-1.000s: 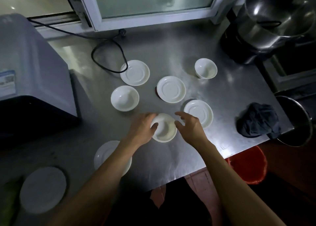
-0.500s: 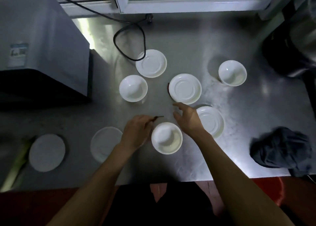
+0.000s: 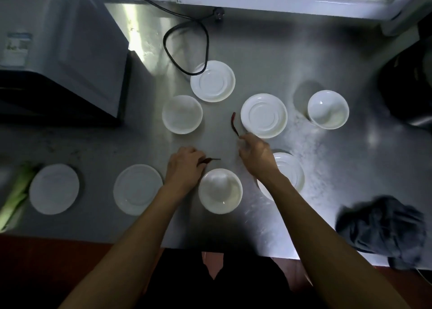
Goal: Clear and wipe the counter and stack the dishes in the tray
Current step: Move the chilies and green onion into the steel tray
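Note:
Several white saucers and bowls lie spread over the steel counter (image 3: 304, 51). My left hand (image 3: 185, 166) pinches a dried red chili (image 3: 209, 160) just above the near bowl (image 3: 220, 190). My right hand (image 3: 256, 153) grips the stem of a second dried red chili (image 3: 233, 123), which lies beside the middle saucer (image 3: 264, 115). Under my right wrist sits another saucer (image 3: 292, 170). More dishes: a far saucer (image 3: 212, 81), a left bowl (image 3: 182, 114), a right bowl (image 3: 328, 109), and two saucers at the near left (image 3: 138, 189) (image 3: 54, 188).
A grey appliance (image 3: 58, 47) fills the far left, its black cable (image 3: 187, 49) looping onto the counter. A dark cloth (image 3: 383, 227) is bunched at the near right edge. A green leek (image 3: 16, 199) lies at the far left. A dark pot (image 3: 411, 91) stands at the right.
Both hands left the near bowl. The left hand picked up a chili beside it. The right hand reached forward and took hold of the other chili's stem. The camera tilted further down.

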A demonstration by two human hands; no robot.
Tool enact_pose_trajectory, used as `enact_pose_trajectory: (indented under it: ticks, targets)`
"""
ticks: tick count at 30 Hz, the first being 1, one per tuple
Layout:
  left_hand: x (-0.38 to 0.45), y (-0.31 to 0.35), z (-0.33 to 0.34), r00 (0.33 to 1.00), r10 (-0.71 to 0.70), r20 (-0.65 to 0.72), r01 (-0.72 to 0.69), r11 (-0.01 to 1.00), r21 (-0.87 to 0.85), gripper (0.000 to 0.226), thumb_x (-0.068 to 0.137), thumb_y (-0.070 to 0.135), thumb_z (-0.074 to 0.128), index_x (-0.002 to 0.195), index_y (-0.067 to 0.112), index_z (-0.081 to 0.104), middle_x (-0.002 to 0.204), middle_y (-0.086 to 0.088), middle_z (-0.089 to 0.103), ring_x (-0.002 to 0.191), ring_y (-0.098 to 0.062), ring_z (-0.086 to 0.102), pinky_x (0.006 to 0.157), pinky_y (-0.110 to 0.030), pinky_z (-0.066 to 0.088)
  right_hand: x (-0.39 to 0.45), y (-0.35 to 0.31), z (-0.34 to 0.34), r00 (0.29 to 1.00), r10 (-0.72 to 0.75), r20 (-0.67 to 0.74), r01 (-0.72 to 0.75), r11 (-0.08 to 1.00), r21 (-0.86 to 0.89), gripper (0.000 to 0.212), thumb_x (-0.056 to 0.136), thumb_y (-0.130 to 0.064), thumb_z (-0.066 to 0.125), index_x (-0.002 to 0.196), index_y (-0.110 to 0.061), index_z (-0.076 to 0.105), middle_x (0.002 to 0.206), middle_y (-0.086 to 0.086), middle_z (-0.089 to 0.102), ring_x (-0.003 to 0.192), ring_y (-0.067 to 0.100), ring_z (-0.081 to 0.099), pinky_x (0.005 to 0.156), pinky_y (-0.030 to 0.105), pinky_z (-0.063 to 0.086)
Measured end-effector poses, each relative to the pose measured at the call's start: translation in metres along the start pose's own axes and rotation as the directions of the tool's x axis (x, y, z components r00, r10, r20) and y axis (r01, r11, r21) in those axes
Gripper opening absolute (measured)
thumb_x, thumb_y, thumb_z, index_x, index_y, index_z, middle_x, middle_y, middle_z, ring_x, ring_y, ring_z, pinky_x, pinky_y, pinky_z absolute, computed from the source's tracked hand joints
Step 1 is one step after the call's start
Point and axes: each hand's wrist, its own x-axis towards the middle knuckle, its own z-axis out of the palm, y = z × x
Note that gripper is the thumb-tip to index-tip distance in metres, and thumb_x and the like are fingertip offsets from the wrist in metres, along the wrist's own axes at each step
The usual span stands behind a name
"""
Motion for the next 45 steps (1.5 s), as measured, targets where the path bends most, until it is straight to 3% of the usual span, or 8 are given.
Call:
enact_pose_trajectory:
  ticks: [7, 13, 18, 24, 29, 31, 37, 45]
  targets:
    - [0.006, -0.004, 0.010, 0.999, 0.031, -0.020, -0.032, 0.999, -0.041, 0.018, 0.092, 0.028, 0.057, 0.099, 0.019, 0.071, 0.099, -0.005, 0.063, 0.097, -0.029, 0.054, 0.082, -0.043, 0.046, 0.025, -0.007, 0.024, 0.980, -0.160, -0.119, 0.147, 0.983, -0.112, 0.012, 0.086, -0.002, 0.059, 0.095, -0.004, 0.067, 0.086, 0.013, 0.070, 0.072, 0.035, 0.062, 0.068, 0.036, 0.053]
    - [0.010, -0.003, 0.008, 0.998, 0.036, -0.056, -0.041, 0.995, -0.094, 0.010, 0.091, 0.024, 0.053, 0.086, 0.018, 0.059, 0.088, -0.003, 0.060, 0.085, -0.027, 0.053, 0.074, -0.042, 0.046, 0.039, -0.013, 0.041, 0.978, -0.153, -0.141, 0.132, 0.981, -0.146, 0.030, 0.087, 0.001, 0.059, 0.117, -0.002, 0.064, 0.105, 0.016, 0.069, 0.088, 0.035, 0.059, 0.081, 0.041, 0.050]
    - [0.007, -0.006, 0.002, 0.996, -0.008, -0.084, -0.005, 0.987, -0.159, 0.005, 0.092, 0.020, 0.057, 0.090, 0.017, 0.059, 0.090, -0.004, 0.060, 0.085, -0.027, 0.053, 0.073, -0.042, 0.046, 0.057, -0.025, 0.047, 0.978, -0.122, -0.168, 0.094, 0.982, -0.164, 0.017, 0.081, 0.003, 0.061, 0.097, -0.003, 0.066, 0.092, 0.016, 0.065, 0.079, 0.036, 0.057, 0.071, 0.043, 0.051]
    - [-0.002, -0.011, 0.001, 0.993, -0.055, -0.105, 0.033, 0.980, -0.198, 0.017, 0.095, 0.025, 0.056, 0.108, 0.019, 0.064, 0.105, -0.004, 0.065, 0.094, -0.024, 0.056, 0.082, -0.041, 0.049, 0.067, -0.040, 0.044, 0.996, -0.076, -0.043, 0.066, 0.980, -0.185, 0.018, 0.091, -0.023, 0.060, 0.093, -0.005, 0.064, 0.102, 0.015, 0.058, 0.090, 0.032, 0.053, 0.083, 0.042, 0.048]
    - [-0.009, -0.014, 0.002, 0.992, -0.077, -0.104, 0.053, 0.975, -0.217, 0.013, 0.097, 0.026, 0.055, 0.101, 0.020, 0.066, 0.099, -0.001, 0.062, 0.087, -0.016, 0.052, 0.076, -0.030, 0.044, 0.060, -0.040, 0.045, 0.995, -0.102, 0.002, 0.098, 0.948, -0.302, 0.009, 0.087, 0.002, 0.055, 0.089, -0.006, 0.057, 0.091, 0.014, 0.058, 0.080, 0.033, 0.056, 0.068, 0.038, 0.050]
    - [-0.012, -0.015, 0.000, 0.990, -0.076, -0.115, 0.047, 0.971, -0.236, 0.012, 0.096, 0.024, 0.058, 0.100, 0.019, 0.068, 0.098, -0.001, 0.062, 0.088, -0.017, 0.054, 0.077, -0.031, 0.047, 0.052, -0.036, 0.045, 0.995, -0.104, 0.008, 0.102, 0.954, -0.283, 0.014, 0.085, 0.005, 0.054, 0.087, -0.009, 0.053, 0.084, 0.011, 0.057, 0.076, 0.032, 0.054, 0.065, 0.037, 0.048]
    - [-0.022, -0.009, -0.005, 0.983, -0.114, -0.144, 0.073, 0.962, -0.262, 0.009, 0.095, 0.021, 0.062, 0.099, 0.017, 0.070, 0.097, -0.001, 0.065, 0.088, -0.017, 0.056, 0.082, -0.033, 0.052, 0.020, -0.025, 0.029, 0.985, -0.161, -0.067, 0.158, 0.987, -0.043, 0.016, 0.100, -0.025, 0.056, 0.094, -0.012, 0.063, 0.088, 0.005, 0.064, 0.079, 0.024, 0.057, 0.071, 0.038, 0.049]
    - [-0.051, -0.002, -0.021, 0.967, -0.092, -0.238, 0.028, 0.965, -0.260, 0.013, 0.095, 0.021, 0.060, 0.099, 0.023, 0.072, 0.094, 0.005, 0.068, 0.083, -0.013, 0.056, 0.074, -0.030, 0.049, -0.018, -0.028, 0.001, 0.947, -0.287, -0.144, 0.306, 0.942, 0.139, 0.018, 0.091, -0.011, 0.070, 0.109, -0.009, 0.071, 0.101, 0.006, 0.071, 0.087, 0.018, 0.066, 0.081, 0.027, 0.056]
